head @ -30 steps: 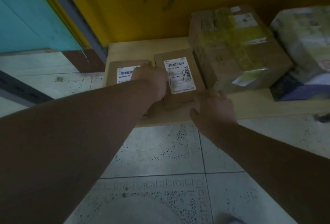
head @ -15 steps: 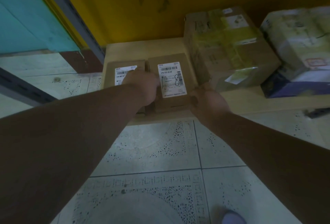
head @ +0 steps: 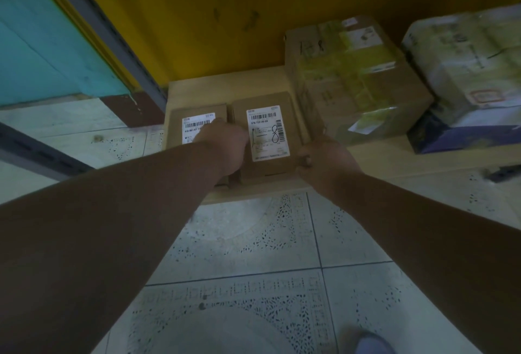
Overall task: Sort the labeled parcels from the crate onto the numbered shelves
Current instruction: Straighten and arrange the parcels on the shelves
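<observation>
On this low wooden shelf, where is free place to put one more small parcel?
Bare shelf shows behind the two small labeled boxes, up to the yellow wall, and along the front edge before the big taped box. The front left is crowded: both boxes, left hand, right hand.

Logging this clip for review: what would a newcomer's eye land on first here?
The two hands: the left hand and right hand flank a small cardboard parcel whose white label bears a handwritten 8, on the low wooden shelf. Right of it sits a big taped box, against a yellow wall.
</observation>
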Demonstrator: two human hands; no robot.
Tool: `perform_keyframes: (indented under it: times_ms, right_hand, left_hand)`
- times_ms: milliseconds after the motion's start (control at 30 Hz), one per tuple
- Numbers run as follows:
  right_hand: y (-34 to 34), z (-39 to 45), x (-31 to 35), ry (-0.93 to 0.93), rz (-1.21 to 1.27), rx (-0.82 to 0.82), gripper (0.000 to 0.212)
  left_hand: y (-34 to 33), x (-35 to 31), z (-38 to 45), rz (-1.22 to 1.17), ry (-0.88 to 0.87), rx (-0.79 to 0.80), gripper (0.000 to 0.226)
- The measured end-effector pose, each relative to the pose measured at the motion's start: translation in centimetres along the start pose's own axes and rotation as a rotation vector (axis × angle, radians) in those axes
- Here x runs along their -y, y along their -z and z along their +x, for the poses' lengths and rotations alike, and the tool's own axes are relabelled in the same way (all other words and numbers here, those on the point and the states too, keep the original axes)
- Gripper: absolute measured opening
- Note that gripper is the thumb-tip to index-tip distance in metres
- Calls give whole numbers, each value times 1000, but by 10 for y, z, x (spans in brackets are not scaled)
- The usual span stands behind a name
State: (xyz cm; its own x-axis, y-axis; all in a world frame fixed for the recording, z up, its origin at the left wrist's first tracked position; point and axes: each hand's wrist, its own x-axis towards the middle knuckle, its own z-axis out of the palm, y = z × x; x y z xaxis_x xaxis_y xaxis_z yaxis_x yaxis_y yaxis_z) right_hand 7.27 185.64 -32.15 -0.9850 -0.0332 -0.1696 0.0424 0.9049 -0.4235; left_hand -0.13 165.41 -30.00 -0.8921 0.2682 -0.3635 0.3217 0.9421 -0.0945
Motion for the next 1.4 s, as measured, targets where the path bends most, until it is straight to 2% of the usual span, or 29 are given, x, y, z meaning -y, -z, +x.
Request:
perform_keyframes:
  times_ms: [167,233,267,333,400,467,533,633,767,867,1033,1200,1300,1400]
  right_hand:
    - [10,-4,4,26,22,4,19]
    - [22,-10,2,48,34,-79,9]
    - [30,-14,-2,57,44,-144,11]
    - [48,-22,-15,45,71,-270,13]
    - [68,-29,-34,-34,91,-363,4]
    - [82,-31,-54,-145,86,-438,24]
    - [88,-29,-69,-204,68,-485,33]
    - [85,-24,-84,-256,27,-410,40]
    - [78,-21,-91,-349,67,-281,62]
    - [82,-20,-95,-343,111,-286,66]
    - [88,-24,-99,-327,220,-324,59]
    - [87,-39,-99,-363,164,-348,59]
    - [86,-48,-95,-386,109,-357,52]
    - [87,-58,-95,-397,73,-346,46]
  left_hand:
    - [10,-3,-3,70,-24,44,31]
    - [16,-8,0,79,-48,-9,33]
    - [21,-11,3,60,-58,-47,36]
    - [36,-22,9,-35,-77,-119,43]
    - [52,-38,14,-208,-90,-167,41]
    - [68,-58,18,-390,-109,-198,37]
    - [79,-79,22,-517,-113,-192,46]
    - [87,-105,27,-657,-66,-128,60]
    - [83,-118,33,-599,-21,-48,75]
    - [83,-116,33,-640,-2,-29,83]
    - [85,-115,29,-697,-33,-53,68]
    - [79,-117,23,-676,-72,-14,62]
    - [77,-118,14,-646,-106,0,51]
    - [73,-119,9,-603,-116,9,49]
